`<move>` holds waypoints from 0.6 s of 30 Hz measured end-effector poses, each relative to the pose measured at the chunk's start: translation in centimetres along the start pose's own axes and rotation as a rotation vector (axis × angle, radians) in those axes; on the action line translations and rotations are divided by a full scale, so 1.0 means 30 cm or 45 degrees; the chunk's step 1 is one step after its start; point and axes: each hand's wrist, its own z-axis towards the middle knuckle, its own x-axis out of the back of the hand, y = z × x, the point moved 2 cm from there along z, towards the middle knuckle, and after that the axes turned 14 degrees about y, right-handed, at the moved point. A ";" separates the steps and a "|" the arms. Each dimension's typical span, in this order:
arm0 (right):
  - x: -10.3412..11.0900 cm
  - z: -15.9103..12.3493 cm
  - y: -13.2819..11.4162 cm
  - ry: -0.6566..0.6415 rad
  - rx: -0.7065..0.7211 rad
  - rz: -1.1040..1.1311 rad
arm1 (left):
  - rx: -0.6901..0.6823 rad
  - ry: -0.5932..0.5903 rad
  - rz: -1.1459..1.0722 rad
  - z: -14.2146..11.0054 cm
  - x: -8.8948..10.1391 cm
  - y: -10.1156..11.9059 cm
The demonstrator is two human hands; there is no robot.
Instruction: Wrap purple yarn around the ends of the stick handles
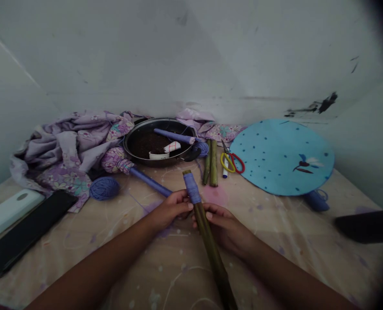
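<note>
I hold a long green bamboo stick (212,249) that slants up from the bottom of the view. Purple yarn (191,187) is wound round its upper part. My left hand (171,208) is closed, its fingertips pinching the stick just below the wrapped part. My right hand (225,226) is wrapped round the stick a little lower. A ball of purple yarn (104,188) lies to the left on the patterned cloth. A thin strand runs across the cloth near my left hand.
A dark round pan (160,141) with a purple-wrapped stick stands behind, beside crumpled floral cloth (68,150). Two bare bamboo sticks (210,162), scissors (231,161) and a blue round fan (283,157) lie to the right. A dark phone (26,230) and a white case (7,211) lie left.
</note>
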 end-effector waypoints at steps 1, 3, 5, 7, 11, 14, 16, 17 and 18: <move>-0.001 -0.001 -0.001 0.006 0.000 0.013 | -0.008 -0.002 0.005 0.000 -0.002 0.001; -0.004 -0.004 -0.003 0.029 0.005 0.023 | -0.028 -0.001 -0.004 -0.003 -0.008 0.006; -0.004 -0.006 -0.003 0.057 0.017 0.004 | -0.033 0.016 -0.024 -0.006 -0.014 0.011; -0.002 -0.006 -0.002 0.073 0.032 -0.028 | -0.030 0.023 -0.032 -0.009 -0.019 0.015; 0.004 -0.004 0.001 0.076 0.038 -0.031 | -0.047 0.038 0.010 -0.006 -0.018 0.018; 0.007 -0.005 0.000 0.053 0.015 -0.030 | -0.060 0.026 0.068 -0.004 -0.014 0.017; 0.006 -0.007 -0.003 0.025 0.015 -0.034 | -0.063 0.021 0.082 -0.005 -0.011 0.014; 0.005 -0.008 -0.006 0.006 0.021 -0.032 | -0.062 0.023 0.078 -0.005 -0.009 0.012; 0.003 -0.009 -0.008 -0.016 0.027 -0.029 | -0.056 0.026 0.067 -0.006 -0.007 0.009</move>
